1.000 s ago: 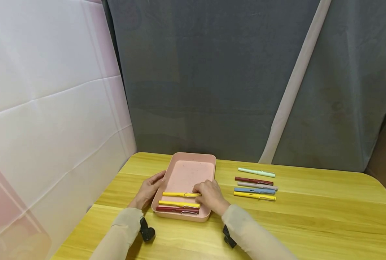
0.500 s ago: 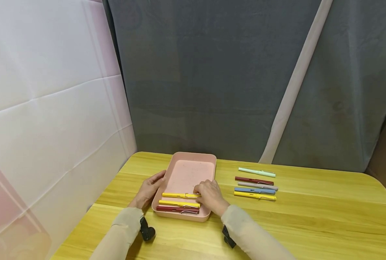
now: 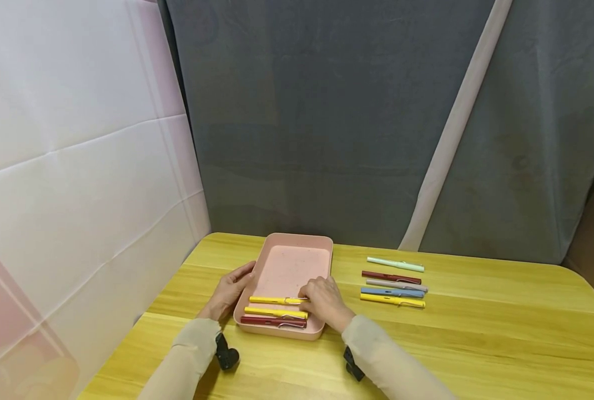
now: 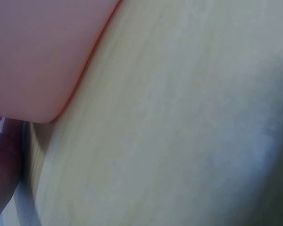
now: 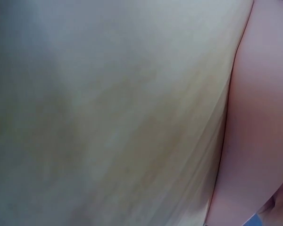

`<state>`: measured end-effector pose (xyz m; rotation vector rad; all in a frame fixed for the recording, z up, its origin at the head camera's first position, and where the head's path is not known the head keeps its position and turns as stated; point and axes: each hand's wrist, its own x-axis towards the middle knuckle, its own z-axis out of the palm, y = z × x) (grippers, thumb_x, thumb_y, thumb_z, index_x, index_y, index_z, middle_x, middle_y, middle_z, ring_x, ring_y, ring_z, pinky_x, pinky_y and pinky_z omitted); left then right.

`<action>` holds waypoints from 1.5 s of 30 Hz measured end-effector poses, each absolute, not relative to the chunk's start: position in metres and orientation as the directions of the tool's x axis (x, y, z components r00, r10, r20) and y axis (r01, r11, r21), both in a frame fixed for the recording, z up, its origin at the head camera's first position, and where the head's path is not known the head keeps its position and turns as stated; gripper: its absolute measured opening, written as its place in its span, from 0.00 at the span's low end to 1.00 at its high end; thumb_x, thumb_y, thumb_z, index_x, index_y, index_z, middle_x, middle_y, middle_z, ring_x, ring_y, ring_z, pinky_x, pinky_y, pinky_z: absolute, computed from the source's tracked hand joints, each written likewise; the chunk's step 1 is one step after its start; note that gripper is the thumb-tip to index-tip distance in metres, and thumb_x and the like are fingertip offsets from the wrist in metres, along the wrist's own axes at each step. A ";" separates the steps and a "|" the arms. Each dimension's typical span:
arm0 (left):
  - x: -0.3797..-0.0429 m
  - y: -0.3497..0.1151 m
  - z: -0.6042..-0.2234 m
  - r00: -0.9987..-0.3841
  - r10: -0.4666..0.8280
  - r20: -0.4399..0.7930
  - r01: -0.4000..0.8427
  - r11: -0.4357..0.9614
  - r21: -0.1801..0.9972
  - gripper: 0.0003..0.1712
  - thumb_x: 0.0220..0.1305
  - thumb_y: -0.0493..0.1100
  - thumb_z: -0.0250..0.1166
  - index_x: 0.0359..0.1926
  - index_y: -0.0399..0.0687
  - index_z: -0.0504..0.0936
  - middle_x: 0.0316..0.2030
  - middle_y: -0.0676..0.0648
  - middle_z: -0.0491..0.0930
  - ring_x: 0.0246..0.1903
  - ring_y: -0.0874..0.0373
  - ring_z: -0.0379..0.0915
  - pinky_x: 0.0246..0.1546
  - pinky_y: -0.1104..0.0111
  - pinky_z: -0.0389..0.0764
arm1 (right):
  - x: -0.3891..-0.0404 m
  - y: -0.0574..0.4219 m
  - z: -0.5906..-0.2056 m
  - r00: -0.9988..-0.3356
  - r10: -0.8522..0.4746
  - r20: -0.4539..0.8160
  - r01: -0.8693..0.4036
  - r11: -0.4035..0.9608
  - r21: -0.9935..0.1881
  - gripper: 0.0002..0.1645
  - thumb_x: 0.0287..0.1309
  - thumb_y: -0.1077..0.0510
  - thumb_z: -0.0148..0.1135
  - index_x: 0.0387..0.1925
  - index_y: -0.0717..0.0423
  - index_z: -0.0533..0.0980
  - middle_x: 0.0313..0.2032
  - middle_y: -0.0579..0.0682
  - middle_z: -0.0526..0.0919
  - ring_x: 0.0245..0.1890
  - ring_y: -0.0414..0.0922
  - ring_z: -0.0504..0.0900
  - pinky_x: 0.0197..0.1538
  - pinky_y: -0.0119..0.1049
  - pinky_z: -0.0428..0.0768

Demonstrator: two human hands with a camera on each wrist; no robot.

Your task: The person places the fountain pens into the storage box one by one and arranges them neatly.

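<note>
A pink rectangular tray [image 3: 297, 266] stands on the table with several capped pens lying across its near part. My left hand [image 3: 229, 291] holds its left side, the thumb by the rim and the fingers along the outer wall. Over the right rim reaches my right hand [image 3: 324, 300], its fingers on the clip end of a yellow pen [image 3: 272, 300] and hiding that end. Nearer to me lie a second yellow pen [image 3: 269, 312] and a dark red pen [image 3: 269, 321]. Both wrist views show mostly table and the tray's outer wall [image 4: 42, 56], with a bit of hand.
To the right of the tray a row of pens lies on the wooden table [image 3: 477, 333]: mint [image 3: 394, 264], dark red [image 3: 389, 278], grey [image 3: 394, 285], blue [image 3: 392, 292] and yellow [image 3: 392, 300]. A grey curtain [image 3: 317, 139] hangs behind, a white panel [image 3: 77, 139] at the left.
</note>
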<state>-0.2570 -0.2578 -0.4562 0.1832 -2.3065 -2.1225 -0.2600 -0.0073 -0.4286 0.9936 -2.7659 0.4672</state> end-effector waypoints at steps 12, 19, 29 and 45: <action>-0.256 -0.257 -0.454 -0.993 -0.087 -0.078 -0.086 0.100 0.991 0.31 0.69 0.46 0.56 0.69 0.44 0.62 0.67 0.42 0.62 0.65 0.49 0.59 0.55 0.73 0.72 | -0.260 -0.005 -0.428 -0.757 -0.601 0.257 -0.653 0.709 -0.267 0.06 0.49 0.54 0.70 0.29 0.50 0.87 0.30 0.43 0.87 0.26 0.39 0.73 0.32 0.31 0.60; -0.256 -0.257 -0.453 -0.992 -0.087 -0.087 -0.095 0.094 0.991 0.30 0.69 0.46 0.55 0.69 0.44 0.62 0.68 0.42 0.61 0.66 0.49 0.58 0.60 0.67 0.70 | -0.259 -0.004 -0.427 -0.749 -0.617 0.240 -0.662 0.701 -0.265 0.05 0.49 0.54 0.71 0.30 0.49 0.87 0.31 0.42 0.87 0.29 0.39 0.75 0.33 0.31 0.61; -0.256 -0.257 -0.454 -0.993 -0.080 -0.085 -0.091 0.078 0.993 0.30 0.69 0.45 0.55 0.69 0.43 0.62 0.68 0.42 0.61 0.65 0.48 0.59 0.50 0.76 0.73 | -0.259 -0.002 -0.426 -0.743 -0.631 0.225 -0.669 0.686 -0.285 0.07 0.49 0.53 0.70 0.31 0.48 0.87 0.31 0.40 0.87 0.30 0.38 0.75 0.34 0.31 0.61; -0.256 -0.257 -0.453 -0.992 -0.087 -0.095 -0.103 0.084 0.991 0.30 0.69 0.45 0.55 0.69 0.44 0.62 0.68 0.42 0.61 0.66 0.49 0.58 0.58 0.68 0.71 | -0.258 -0.001 -0.425 -0.747 -0.635 0.198 -0.660 0.669 -0.343 0.06 0.51 0.54 0.69 0.32 0.48 0.87 0.31 0.40 0.87 0.31 0.38 0.75 0.35 0.31 0.60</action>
